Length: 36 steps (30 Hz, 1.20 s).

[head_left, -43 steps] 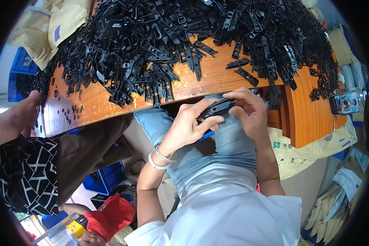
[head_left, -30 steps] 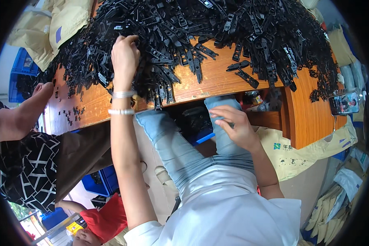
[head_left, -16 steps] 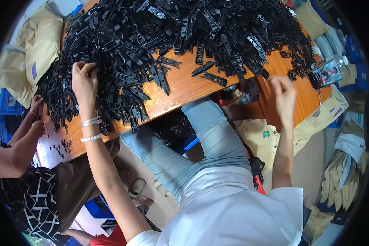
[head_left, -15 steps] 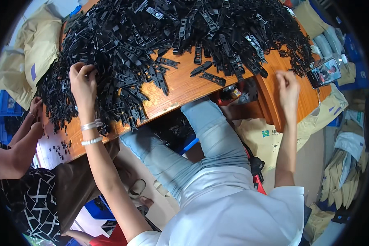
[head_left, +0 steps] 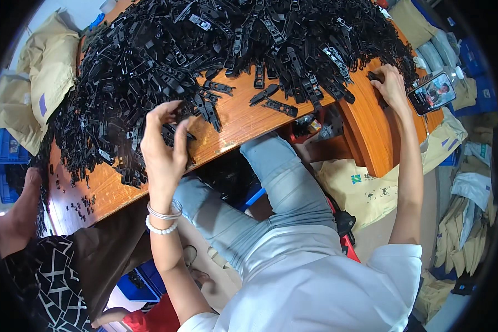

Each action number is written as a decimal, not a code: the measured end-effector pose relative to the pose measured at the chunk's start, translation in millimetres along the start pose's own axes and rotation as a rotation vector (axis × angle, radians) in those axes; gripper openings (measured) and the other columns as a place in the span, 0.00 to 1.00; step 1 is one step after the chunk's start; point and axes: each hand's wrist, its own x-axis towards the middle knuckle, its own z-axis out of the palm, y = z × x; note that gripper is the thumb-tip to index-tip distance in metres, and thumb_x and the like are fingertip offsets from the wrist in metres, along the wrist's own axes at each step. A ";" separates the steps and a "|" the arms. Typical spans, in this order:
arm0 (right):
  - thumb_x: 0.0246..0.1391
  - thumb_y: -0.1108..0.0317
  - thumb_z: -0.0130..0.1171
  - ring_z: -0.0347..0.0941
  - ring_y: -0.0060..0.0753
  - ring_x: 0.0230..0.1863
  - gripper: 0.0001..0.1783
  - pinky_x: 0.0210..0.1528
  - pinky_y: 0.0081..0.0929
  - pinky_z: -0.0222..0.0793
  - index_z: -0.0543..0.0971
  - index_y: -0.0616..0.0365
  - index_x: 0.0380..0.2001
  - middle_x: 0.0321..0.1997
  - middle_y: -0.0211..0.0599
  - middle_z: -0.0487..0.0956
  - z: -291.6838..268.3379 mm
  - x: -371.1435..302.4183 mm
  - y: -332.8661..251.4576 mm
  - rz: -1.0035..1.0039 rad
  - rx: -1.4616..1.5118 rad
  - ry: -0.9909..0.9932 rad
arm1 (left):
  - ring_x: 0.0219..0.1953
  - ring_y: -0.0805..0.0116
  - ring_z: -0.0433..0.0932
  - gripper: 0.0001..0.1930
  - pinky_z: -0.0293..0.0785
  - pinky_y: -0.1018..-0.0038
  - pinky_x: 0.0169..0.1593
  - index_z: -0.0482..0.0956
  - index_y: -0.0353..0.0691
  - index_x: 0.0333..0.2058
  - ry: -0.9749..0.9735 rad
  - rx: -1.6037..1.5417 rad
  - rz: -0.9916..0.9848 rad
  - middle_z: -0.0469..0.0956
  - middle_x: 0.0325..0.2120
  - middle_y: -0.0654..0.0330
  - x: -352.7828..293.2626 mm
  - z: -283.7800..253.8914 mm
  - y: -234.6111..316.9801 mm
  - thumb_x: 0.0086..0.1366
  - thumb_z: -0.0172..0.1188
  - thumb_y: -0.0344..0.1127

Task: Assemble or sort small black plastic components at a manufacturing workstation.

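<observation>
A large heap of black plastic clip-like parts (head_left: 166, 66) covers much of the wooden table (head_left: 227, 130). My left hand (head_left: 163, 144) is at the heap's front edge, fingers curved and thumb held apart; black parts show behind the gap, none visibly gripped. Over the table's right side, my right hand (head_left: 392, 88) bends its thumb and fingers around a small dark plastic part, partly hidden by the fingers. Several longer black clips, including a loose clip (head_left: 280, 107), lie near the front edge between my hands. Smaller black parts (head_left: 398, 61) gather beyond my right hand.
A phone (head_left: 432, 94) with a lit screen stands right of my right hand. Below the tabletop is an open compartment (head_left: 315, 127). Another person's arm (head_left: 21, 213) reaches in at the left. Tan sacks (head_left: 50, 61) stand at the far left.
My left hand has come right and nearer from the heap, its fingers spreading. My right hand has moved forward to the small black parts. The other person's arm has shifted.
</observation>
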 end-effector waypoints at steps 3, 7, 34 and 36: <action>0.38 0.71 0.63 0.71 0.43 0.38 0.15 0.42 0.34 0.65 0.75 0.65 0.33 0.34 0.45 0.75 -3.9 -3.0 0.1 0.048 0.189 -0.040 | 0.32 0.65 0.74 0.14 0.70 0.75 0.38 0.70 0.33 0.38 0.006 -0.110 0.006 0.74 0.33 0.54 -9.3 6.0 7.9 0.51 0.59 0.23; 0.38 0.72 0.62 0.73 0.41 0.35 0.16 0.40 0.32 0.67 0.74 0.66 0.34 0.32 0.45 0.77 -7.5 -8.0 0.7 0.144 0.279 -0.089 | 0.33 0.62 0.74 0.15 0.69 0.75 0.38 0.72 0.33 0.36 -0.085 -0.136 0.025 0.73 0.31 0.54 -17.5 9.5 17.3 0.48 0.61 0.21; 0.34 0.76 0.58 0.66 0.37 0.32 0.11 0.35 0.32 0.58 0.73 0.63 0.27 0.31 0.37 0.68 -44.8 -115.7 -192.3 -0.820 0.634 0.217 | 0.26 0.85 0.66 0.17 0.63 0.88 0.29 0.74 0.32 0.38 -0.304 -0.530 -0.306 0.71 0.29 0.67 -59.6 54.1 63.1 0.46 0.64 0.20; 0.34 0.76 0.58 0.66 0.38 0.34 0.11 0.35 0.32 0.58 0.73 0.63 0.28 0.31 0.37 0.69 -42.3 -117.5 -191.3 -0.817 0.667 0.182 | 0.26 0.84 0.67 0.17 0.64 0.88 0.28 0.75 0.32 0.37 -0.308 -0.543 -0.302 0.72 0.29 0.67 -60.1 55.2 60.5 0.45 0.64 0.20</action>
